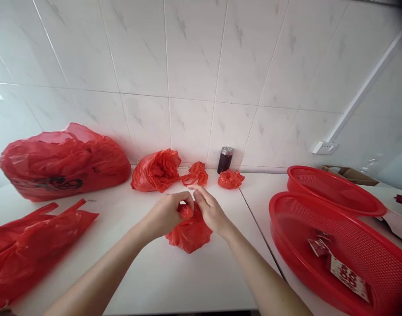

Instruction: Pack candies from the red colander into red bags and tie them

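A small red plastic bag (pixel 190 235) stands bunched on the white table (pixel 174 281) in front of me. My left hand (pixel 169 213) is closed round its gathered neck, and a crumpled red end pokes out between thumb and fingers. On the other side, my right hand (pixel 212 213) rests against the bag, with thumb and forefinger stretched out towards the left hand. Its other fingers are mostly hidden. What the bag holds cannot be seen.
Along the tiled wall stand a large stuffed red bag (pixel 65 162), a gaping red bag (pixel 156 171), two small crumpled red bags (pixel 197 174) (pixel 231 179) and a dark flask (pixel 225 160). A flat red bag (pixel 39 245) lies left. Red baskets (pixel 319 281) (pixel 335 188) stand right, the nearer holding printed packets (pixel 348 276).
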